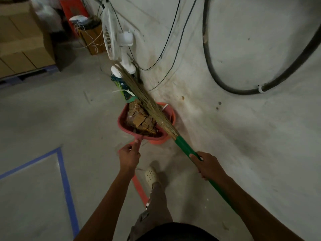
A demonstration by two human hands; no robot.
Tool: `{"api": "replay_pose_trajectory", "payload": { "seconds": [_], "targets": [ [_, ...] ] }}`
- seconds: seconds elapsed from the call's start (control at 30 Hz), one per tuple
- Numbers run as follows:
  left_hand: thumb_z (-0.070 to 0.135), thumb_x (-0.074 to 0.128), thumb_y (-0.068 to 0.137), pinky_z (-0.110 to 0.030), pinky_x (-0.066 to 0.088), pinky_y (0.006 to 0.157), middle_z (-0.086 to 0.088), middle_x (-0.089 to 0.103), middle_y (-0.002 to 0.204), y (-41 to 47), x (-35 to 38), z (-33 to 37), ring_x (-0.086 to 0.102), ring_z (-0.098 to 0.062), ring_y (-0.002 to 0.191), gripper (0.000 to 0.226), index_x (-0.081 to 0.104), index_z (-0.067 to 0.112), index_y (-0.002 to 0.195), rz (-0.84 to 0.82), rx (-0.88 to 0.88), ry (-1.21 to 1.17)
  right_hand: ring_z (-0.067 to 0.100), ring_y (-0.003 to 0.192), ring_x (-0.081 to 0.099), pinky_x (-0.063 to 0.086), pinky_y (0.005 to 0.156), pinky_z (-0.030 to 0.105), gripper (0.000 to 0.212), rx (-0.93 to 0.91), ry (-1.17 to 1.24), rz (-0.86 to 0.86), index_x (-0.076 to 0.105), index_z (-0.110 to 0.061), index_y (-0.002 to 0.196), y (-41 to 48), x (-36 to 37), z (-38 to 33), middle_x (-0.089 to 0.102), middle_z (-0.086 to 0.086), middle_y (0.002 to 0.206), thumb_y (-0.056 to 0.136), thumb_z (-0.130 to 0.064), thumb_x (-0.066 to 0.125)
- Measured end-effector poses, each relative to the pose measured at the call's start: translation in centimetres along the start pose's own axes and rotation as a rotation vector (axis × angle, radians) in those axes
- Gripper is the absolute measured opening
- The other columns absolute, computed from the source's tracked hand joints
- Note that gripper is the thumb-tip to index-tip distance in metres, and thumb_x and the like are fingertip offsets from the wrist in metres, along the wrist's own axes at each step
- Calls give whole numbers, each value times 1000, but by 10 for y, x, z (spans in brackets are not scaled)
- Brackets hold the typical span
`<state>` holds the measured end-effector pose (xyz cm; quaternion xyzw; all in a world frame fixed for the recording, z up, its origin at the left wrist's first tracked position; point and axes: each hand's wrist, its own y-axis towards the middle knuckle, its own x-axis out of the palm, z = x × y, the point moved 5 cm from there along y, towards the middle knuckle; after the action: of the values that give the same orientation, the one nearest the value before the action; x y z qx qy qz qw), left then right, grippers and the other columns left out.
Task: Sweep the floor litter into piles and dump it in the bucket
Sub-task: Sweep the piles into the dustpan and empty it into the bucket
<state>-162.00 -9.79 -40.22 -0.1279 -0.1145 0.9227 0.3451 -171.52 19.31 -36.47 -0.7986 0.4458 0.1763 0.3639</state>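
The orange bucket [169, 114] stands at the foot of the wall [243, 49], and right over it the left hand [129, 156] grips the handle of a red dustpan [121, 122], fingers curled round it. The litter [140, 120], mostly cardboard scraps, is heaped in the pan above the bucket. The right hand [207, 165] is wrapped round the green handle of a broom [184, 146], its bristles lying across the bucket's rim. Beyond the bucket stands a white fan [114, 37].

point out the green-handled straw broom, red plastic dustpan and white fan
green-handled straw broom [185, 146], head view, on the green handle
red plastic dustpan [119, 121], head view, on its left rim
white electric fan [127, 38], head view, on its motor housing
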Motion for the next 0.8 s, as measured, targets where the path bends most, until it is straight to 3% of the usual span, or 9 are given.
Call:
{"api": "replay_pose_trajectory", "payload": {
  "seconds": [0.17, 0.3, 0.43, 0.57, 0.67, 0.8],
  "targets": [
    [60, 64, 90, -27, 33, 48, -2, 50, 49, 109, 34, -3, 45, -16, 44, 56, 47, 18, 57, -13, -84, 82, 14, 47, 58, 50, 44, 24, 36, 67, -12, -30, 62, -22, 125, 109, 1, -15, 66, 9, 69, 101, -46, 52],
    [58, 63, 90, -32, 35, 51, -7, 51, 54, 190, 68, -8, 44, -16, 46, 54, 51, 12, 65, -74, -150, 144, 14, 46, 58, 50, 43, 24, 34, 178, -17, -59, 63, -20, 121, 185, 10, -25, 69, 14, 73, 101, -45, 52],
    [76, 62, 73, -30, 33, 49, -4, 49, 52, 260, 103, -22, 43, -15, 45, 64, 51, 13, 69, -153, -266, 189, 15, 50, 57, 47, 44, 23, 28, 282, -62, -122, 59, -20, 119, 253, 25, -27, 69, 13, 78, 103, -41, 49],
    [66, 68, 83, -23, 34, 41, 1, 51, 48, 321, 137, -50, 43, -11, 37, 60, 52, 11, 64, -222, -377, 281, 18, 51, 56, 46, 44, 24, 17, 345, -101, -163, 57, -24, 108, 316, 38, -15, 67, 14, 78, 104, -37, 48],
    [62, 70, 85, -21, 33, 38, -2, 54, 50, 366, 160, -82, 43, -11, 35, 56, 57, 11, 63, -267, -472, 330, 19, 50, 59, 50, 47, 27, 20, 388, -159, -184, 62, -21, 105, 368, 48, 3, 69, 13, 76, 103, -36, 49],
    [54, 68, 89, -27, 38, 50, -4, 57, 56, 420, 186, -111, 51, -19, 49, 49, 60, 12, 64, -211, -452, 411, 20, 63, 63, 55, 59, 34, 29, 334, -391, -213, 64, -22, 104, 437, 60, 30, 64, 1, 73, 100, -45, 47]
  ]
}}
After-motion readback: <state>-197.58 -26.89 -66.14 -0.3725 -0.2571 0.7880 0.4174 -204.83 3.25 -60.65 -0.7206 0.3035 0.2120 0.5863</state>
